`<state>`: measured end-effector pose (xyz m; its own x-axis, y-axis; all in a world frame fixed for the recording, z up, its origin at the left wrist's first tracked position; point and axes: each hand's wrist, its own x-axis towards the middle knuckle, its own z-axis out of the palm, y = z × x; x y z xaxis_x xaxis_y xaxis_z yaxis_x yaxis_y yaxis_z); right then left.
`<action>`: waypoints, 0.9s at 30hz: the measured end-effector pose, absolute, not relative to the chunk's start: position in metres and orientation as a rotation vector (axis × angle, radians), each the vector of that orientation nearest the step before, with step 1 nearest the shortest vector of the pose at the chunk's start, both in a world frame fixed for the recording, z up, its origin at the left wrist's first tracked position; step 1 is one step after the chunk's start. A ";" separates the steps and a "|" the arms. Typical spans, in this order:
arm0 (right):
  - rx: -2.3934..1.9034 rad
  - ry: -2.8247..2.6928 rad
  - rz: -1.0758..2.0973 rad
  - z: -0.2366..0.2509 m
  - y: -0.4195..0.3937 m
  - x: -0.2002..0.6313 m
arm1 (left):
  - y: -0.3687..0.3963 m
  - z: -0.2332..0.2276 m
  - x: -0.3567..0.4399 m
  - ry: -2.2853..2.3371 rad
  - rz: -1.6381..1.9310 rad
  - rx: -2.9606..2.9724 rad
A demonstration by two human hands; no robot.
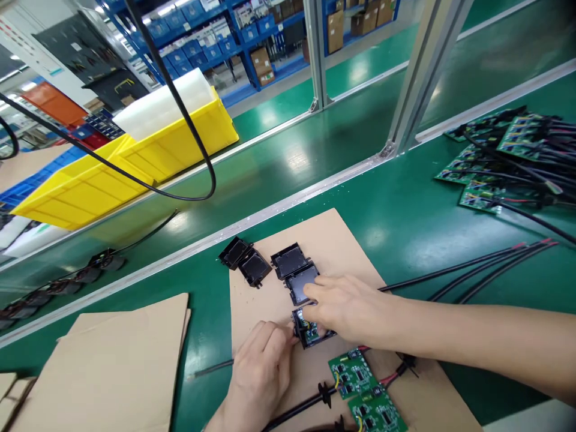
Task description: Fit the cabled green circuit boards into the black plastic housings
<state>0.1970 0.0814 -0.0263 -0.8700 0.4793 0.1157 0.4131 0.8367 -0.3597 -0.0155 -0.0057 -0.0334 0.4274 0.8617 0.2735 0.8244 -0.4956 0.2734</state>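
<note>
A small black plastic case lies on the cardboard sheet, with a green circuit board inside it. My right hand reaches over from the right, its fingers closed on the board and partly covering it. At the case's left side is my left hand, fingers curled around a black cable whose free end sticks out to the left; the fingertips are partly hidden. Just beyond my right fingers sits another black case half. Nearer me are two circuit boards with black cables attached.
Two more black case halves rest at the cardboard's far left. Wired boards are piled at the right, near loose black cables. Stacked cardboard lies left. A metal frame post and yellow bins stand beyond.
</note>
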 end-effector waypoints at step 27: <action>-0.655 -2.849 0.475 -0.016 0.088 0.170 | -0.005 -0.028 -0.021 1.481 0.493 2.422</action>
<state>0.1697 0.0879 -0.0158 -0.8867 0.4510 0.1019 0.3936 0.8519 -0.3455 -0.0207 -0.0047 -0.0276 0.4232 0.8934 0.1508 0.8055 -0.4471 0.3888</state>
